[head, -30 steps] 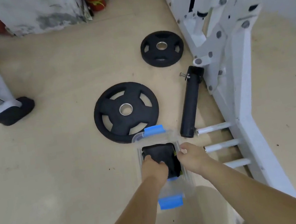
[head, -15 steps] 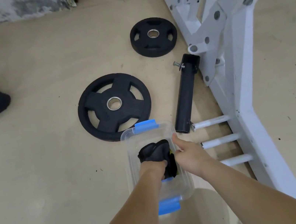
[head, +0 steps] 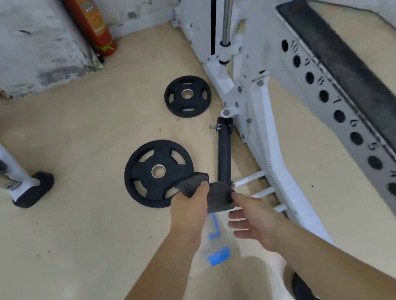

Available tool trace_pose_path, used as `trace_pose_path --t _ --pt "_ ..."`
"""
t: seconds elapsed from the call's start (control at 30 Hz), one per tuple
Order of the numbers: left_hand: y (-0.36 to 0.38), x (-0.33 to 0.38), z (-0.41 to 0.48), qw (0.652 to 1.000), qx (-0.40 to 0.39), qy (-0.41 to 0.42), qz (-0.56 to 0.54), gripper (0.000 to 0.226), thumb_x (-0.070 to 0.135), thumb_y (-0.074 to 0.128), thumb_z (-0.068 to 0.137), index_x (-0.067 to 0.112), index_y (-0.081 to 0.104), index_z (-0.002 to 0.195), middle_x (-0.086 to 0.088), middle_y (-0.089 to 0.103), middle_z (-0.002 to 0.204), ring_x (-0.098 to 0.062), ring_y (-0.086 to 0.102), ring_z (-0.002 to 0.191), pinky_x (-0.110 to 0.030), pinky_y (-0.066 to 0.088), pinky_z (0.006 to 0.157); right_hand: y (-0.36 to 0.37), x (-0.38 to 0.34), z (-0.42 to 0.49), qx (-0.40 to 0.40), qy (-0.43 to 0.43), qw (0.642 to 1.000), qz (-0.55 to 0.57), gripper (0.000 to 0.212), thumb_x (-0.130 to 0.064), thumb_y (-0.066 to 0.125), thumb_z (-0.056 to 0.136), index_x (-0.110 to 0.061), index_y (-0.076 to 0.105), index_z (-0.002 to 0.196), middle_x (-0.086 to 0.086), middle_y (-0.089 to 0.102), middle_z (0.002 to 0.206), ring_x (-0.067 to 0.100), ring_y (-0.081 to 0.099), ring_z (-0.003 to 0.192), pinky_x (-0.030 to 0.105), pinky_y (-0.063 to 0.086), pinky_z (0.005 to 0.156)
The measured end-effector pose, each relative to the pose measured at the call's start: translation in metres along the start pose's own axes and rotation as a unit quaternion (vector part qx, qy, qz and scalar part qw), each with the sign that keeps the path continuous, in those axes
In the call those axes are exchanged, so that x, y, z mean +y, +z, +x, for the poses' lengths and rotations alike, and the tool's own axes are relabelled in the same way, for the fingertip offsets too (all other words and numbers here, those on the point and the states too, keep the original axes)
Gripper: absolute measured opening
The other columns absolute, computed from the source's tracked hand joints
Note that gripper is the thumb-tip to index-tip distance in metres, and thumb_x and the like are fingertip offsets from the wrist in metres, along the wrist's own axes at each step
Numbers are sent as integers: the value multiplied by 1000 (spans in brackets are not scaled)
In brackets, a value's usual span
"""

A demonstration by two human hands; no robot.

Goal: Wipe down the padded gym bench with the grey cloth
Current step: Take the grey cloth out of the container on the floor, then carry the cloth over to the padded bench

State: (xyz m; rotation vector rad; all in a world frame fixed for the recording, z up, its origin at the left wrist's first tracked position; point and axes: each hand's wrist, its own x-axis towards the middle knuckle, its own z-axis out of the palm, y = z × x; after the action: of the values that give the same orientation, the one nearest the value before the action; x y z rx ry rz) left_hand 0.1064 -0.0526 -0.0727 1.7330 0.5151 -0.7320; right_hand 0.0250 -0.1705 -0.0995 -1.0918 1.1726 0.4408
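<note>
My left hand (head: 192, 209) is closed around a dark grey cloth (head: 218, 197), held up above the floor; the cloth bulges out past my fingers on both sides. My right hand (head: 255, 221) is just to its right, fingers spread, the thumb near the cloth's lower edge, holding nothing. Below both hands a clear plastic box with blue clips (head: 216, 240) sits blurred on the floor. No padded bench shows in this view.
Two black weight plates, one large (head: 156, 173) and one small (head: 187, 95), lie on the beige floor. A black tube (head: 224, 152) lies beside a white rack frame (head: 262, 119). A numbered perforated upright (head: 359, 129) runs along the right. A red extinguisher (head: 93, 18) stands by the wall.
My left hand lifted the cloth out of the clear box and up. My right hand let go of the box's rim and opened. The view tilted upward.
</note>
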Motion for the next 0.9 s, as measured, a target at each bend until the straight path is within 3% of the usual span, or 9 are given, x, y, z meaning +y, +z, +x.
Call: trace_pose_path --t 0.13,0.2,0.3,0.43,0.6,0.67,0.73,0.8,0.9 --pt "-11 98 -141 997 -53 12 -54 14 35 68 94 25 71 103 0 78 95 -17 74 88 -29 55 68 -23 -64 -144 -60 -18 992 110 49 -57 61 96 -16 71 122 14 78 115 32 74 110 48 63 90" --pt "-17 141 -217 993 -87 9 -75 13 35 68 95 26 73 104 1 81 96 -17 77 91 -33 58 75 -39 -92 -224 -81 -32 983 161 48 -55 68 93 -16 74 120 9 82 105 30 75 106 51 61 93" --pt "-23 193 -328 987 -134 19 -91 11 28 66 97 27 75 103 1 82 102 -18 77 99 -44 58 92 -66 -117 -341 -131 -35 975 177 53 -53 77 85 -20 74 126 10 78 120 29 71 119 53 56 103" --pt "-17 235 -442 977 -194 4 -86 12 31 64 98 33 74 102 4 81 104 -15 77 98 -44 57 91 -113 -117 -457 -166 -25 957 238 50 -42 72 93 -12 70 133 17 73 130 32 67 125 52 46 114" --pt "9 238 -530 959 -280 7 -43 21 27 70 92 27 71 113 -1 81 107 -20 78 98 -43 61 73 -178 -81 -548 -87 -91 920 371 37 -38 63 99 -12 76 123 14 76 124 29 73 113 40 59 87" --pt "26 228 -559 939 -344 -6 -23 39 19 78 83 18 68 121 -7 79 114 -26 76 105 -46 63 74 -206 -54 -573 -40 -115 891 437 47 -46 67 96 -14 72 130 12 75 127 29 70 121 46 53 105" --pt "49 215 -589 914 -405 -17 18 53 21 76 74 14 67 126 -10 77 119 -30 73 111 -60 58 92 -233 -22 -599 -20 -130 867 481 59 -56 69 91 -17 68 135 12 73 131 35 64 129 51 32 123" --pt "81 201 -623 888 -454 -23 69 57 24 74 71 14 66 127 -10 77 118 -31 72 112 -64 50 103 -264 16 -624 -4 -152 837 526 69 -56 70 92 -15 57 146 15 68 138 40 57 136 54 19 125" --pt "139 167 -685 839 -526 -20 135 45 21 72 74 14 72 118 -11 78 115 -29 73 111 -55 51 103 -319 77 -670 39 -204 759 617 61 -39 69 97 -8 54 147 19 65 141 38 61 132 54 38 119"
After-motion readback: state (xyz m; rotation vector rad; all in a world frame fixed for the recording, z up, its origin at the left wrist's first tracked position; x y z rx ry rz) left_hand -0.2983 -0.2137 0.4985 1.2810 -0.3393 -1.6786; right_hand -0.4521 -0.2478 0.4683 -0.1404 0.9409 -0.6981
